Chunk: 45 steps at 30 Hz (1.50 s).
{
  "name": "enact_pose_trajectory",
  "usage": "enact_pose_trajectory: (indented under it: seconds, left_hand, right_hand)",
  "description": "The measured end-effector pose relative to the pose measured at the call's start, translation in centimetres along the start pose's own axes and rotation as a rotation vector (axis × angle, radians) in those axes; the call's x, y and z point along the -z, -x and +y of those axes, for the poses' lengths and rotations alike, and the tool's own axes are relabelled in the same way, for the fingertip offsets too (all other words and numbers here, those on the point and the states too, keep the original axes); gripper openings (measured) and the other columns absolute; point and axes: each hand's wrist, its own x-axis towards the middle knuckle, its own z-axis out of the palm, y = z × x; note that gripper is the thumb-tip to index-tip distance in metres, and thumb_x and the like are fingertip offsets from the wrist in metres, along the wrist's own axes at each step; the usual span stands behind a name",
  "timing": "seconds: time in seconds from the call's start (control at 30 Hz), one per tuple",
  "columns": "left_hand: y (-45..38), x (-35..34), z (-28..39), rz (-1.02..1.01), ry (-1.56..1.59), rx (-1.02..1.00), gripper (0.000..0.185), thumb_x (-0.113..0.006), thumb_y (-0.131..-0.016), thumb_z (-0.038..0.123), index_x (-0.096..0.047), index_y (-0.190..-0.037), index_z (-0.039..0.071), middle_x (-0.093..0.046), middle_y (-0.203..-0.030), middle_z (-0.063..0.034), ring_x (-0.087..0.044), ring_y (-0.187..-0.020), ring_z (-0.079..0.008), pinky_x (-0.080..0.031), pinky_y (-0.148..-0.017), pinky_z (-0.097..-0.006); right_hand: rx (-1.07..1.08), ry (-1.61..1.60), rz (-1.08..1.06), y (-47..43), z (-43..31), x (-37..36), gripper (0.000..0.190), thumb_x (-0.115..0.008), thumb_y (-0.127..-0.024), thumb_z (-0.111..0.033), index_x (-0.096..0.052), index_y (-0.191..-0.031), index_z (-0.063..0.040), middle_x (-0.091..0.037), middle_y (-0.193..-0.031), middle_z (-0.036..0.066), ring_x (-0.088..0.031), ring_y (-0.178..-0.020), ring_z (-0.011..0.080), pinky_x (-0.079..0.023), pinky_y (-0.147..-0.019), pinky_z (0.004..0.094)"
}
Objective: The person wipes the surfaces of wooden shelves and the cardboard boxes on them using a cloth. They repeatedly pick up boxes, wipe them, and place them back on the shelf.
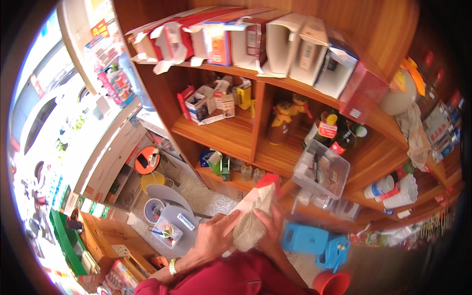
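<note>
A long carton with a red end [268, 179] and pale pink side is held close to my body, tilted up toward the shelves. A crumpled beige cloth [249, 230] lies against it. My left hand [215, 234] rests on the carton's left side, fingers extended along it. My right hand [271, 225] grips the cloth and carton from the right, its thumb on the cloth. Opened cartons [280, 44] stand in a row on the wooden shelf above.
A clear plastic bin [320, 169] of small items juts from the shelves. Below are a blue plastic stool [305, 238] and a red bucket [331, 283]. A grey chair [180, 221] bears a small container. An orange stool [147, 160] holds a phone; glass bottles [246, 172] stand low.
</note>
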Motion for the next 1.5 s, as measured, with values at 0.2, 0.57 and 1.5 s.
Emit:
enact_pose_trajectory:
  seconds: [0.2,0.57,1.5]
  left_hand:
    - [4.0,3.4,0.4,-0.051,-0.04,0.086,0.046,-0.085,-0.087,0.011,-0.076,-0.132,0.01,-0.075,-0.1,-0.0162,-0.076,-0.084,-0.0358,-0.061,-0.072,-0.0406]
    - [5.5,2.3,-2.4,0.121,0.1,0.061,0.042,-0.084,-0.087,0.006,-0.077,-0.128,0.003,-0.077,-0.105,-0.0186,-0.078,-0.089,-0.0329,-0.061,-0.076,-0.0369]
    - [-13.9,33.2,8.8,1.024,-0.3,-0.521,0.035,-0.072,-0.097,0.007,-0.074,-0.131,0.0,-0.08,-0.107,-0.0145,-0.076,-0.097,-0.0225,-0.058,-0.088,-0.0346]
  right_hand:
    - [-0.237,-0.204,0.123,-0.1,7.1,-2.6,0.044,-0.081,-0.091,-0.021,-0.071,-0.13,-0.006,-0.064,-0.139,0.019,-0.061,-0.131,0.0394,-0.049,-0.111,0.0513]
    - [-0.896,-1.175,-0.154,3.4,0.3,-4.6,0.043,-0.069,-0.1,-0.005,-0.057,-0.141,-0.005,-0.066,-0.137,0.009,-0.064,-0.127,0.023,-0.053,-0.108,0.0375]
    - [-0.848,-0.682,-0.646,8.1,1.7,-3.9,0.028,-0.074,-0.099,-0.03,-0.073,-0.105,-0.002,-0.071,-0.089,0.004,-0.064,-0.073,0.0125,-0.05,-0.06,0.0307]
